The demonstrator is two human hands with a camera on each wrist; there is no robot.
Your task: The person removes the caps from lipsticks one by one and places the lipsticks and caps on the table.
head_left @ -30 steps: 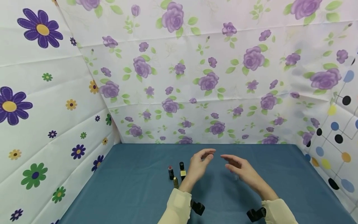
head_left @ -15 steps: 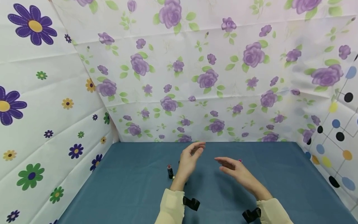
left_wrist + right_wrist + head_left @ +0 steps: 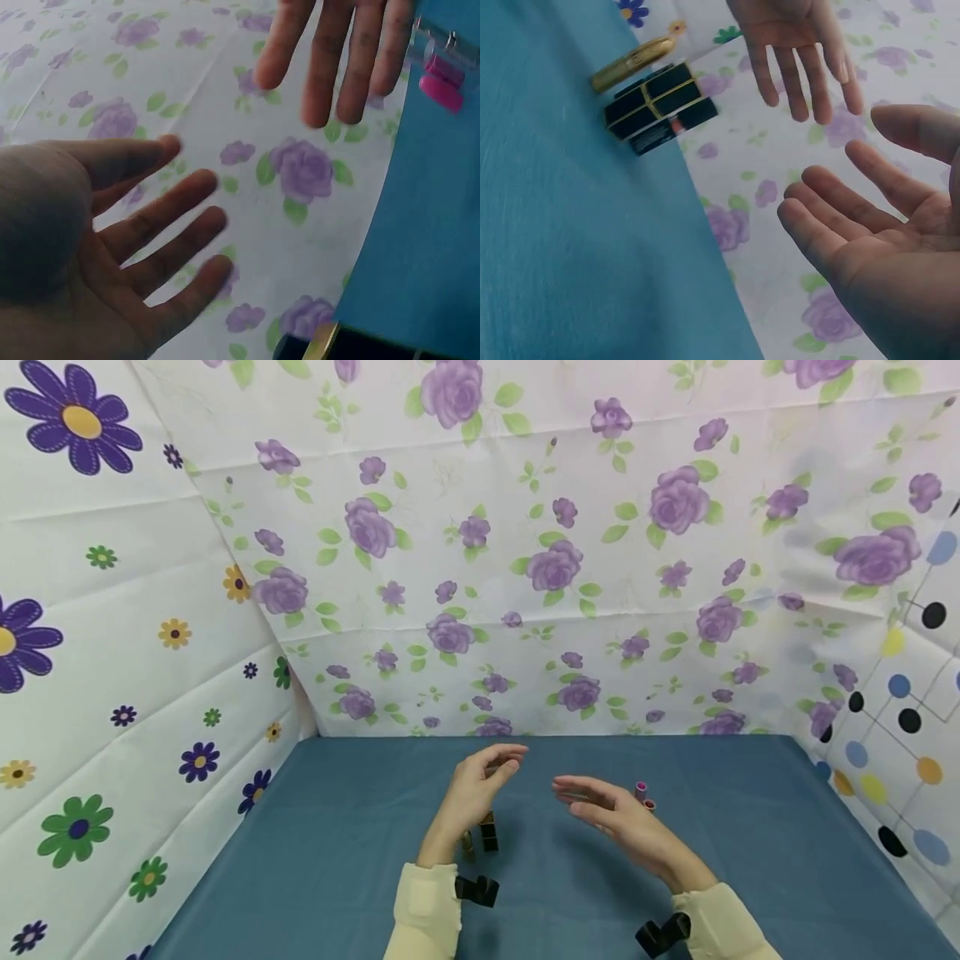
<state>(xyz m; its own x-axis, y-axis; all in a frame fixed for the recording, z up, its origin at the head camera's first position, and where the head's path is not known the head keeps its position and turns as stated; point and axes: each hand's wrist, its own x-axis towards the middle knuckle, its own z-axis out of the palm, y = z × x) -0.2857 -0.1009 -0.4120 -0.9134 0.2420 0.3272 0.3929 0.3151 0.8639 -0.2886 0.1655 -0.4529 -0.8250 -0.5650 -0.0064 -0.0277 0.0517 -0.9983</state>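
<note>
My left hand (image 3: 471,797) hovers over the left middle of the table, fingers loosely extended and holding nothing. Facing it, palm inward, is my right hand (image 3: 622,818), relaxed and likewise holding nothing. Close by the left wrist stand a gold lipstick tube (image 3: 467,845) and a black tube with gold trim (image 3: 489,833). The right wrist view shows this gold lipstick tube (image 3: 634,64), black gold-lined tubes (image 3: 656,101) and a black tube with a reddish band (image 3: 673,127). Beyond the right hand are a pink-topped lipstick (image 3: 641,790) and a red-topped one (image 3: 649,806), partly hidden.
A blue cloth (image 3: 337,860) covers the table. Behind it hangs a white sheet with purple roses (image 3: 555,564); patterned sheets close off both sides. Clear small tubes (image 3: 450,45) stand near the pink lipstick in the left wrist view. Each wrist wears a black camera mount (image 3: 477,891).
Both hands have drifted left, the left hand farther. The pink- and red-topped lipsticks now show beyond the right hand, while the dark red-topped tube has gone behind the left. The head view has shifted slightly.
</note>
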